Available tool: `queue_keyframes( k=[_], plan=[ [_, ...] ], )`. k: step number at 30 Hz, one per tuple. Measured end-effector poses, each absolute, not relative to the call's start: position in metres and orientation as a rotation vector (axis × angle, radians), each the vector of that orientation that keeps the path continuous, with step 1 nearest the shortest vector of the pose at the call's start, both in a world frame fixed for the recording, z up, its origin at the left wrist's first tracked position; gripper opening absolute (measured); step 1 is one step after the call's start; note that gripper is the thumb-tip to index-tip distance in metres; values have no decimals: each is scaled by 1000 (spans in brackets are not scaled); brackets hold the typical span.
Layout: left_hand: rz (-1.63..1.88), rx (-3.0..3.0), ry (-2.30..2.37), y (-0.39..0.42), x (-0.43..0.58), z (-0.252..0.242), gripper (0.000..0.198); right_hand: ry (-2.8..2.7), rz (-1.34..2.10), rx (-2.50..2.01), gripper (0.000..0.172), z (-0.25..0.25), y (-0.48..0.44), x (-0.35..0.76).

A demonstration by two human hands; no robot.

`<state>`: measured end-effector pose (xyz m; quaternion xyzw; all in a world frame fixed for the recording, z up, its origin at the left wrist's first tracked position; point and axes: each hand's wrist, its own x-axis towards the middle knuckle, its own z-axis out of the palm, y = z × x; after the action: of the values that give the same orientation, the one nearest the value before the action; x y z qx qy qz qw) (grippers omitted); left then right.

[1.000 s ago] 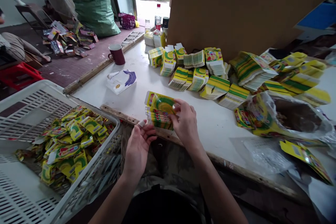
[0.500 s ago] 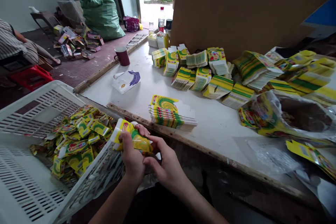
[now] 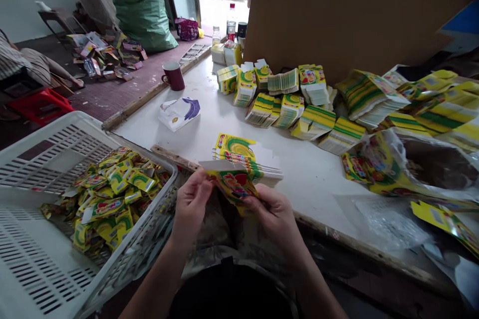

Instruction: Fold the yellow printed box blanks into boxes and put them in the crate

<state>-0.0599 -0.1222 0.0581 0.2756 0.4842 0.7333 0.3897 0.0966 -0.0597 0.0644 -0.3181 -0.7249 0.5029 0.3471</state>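
A yellow printed carton (image 3: 234, 183) with red lettering and a pale flap is held over the table's front edge. My left hand (image 3: 194, 199) pinches its left end, and my right hand (image 3: 272, 209) grips its right end. Just behind it, a stack of flat yellow and green cartons (image 3: 239, 147) lies on the white table (image 3: 307, 179), partly covered by the held carton. To the left, a white slatted basket (image 3: 56, 144) holds a heap of small yellow packs (image 3: 123, 179).
Bundled cartons (image 3: 292, 109) line the back of the table. A maroon mug (image 3: 174, 76) and a tissue pack (image 3: 180, 113) stand at the left. An open plastic bag (image 3: 389, 159) lies at the right. A seated person's leg (image 3: 56, 72) shows at far left.
My hands have moved apart and to the right. The carton now stretches between them, with its red lettering side showing, in front of the stack.
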Motion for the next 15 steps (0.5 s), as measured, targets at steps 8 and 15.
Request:
queue_keyframes(
  k=[8,15],
  plan=[
    [1874,646,1262,-125,-42,51,48,-2013,1141,-727,50,54,-76,83],
    [1939,451,1211,-122,-47,46,21,-1773,1385,-733,34,58,-68,89]
  ],
)
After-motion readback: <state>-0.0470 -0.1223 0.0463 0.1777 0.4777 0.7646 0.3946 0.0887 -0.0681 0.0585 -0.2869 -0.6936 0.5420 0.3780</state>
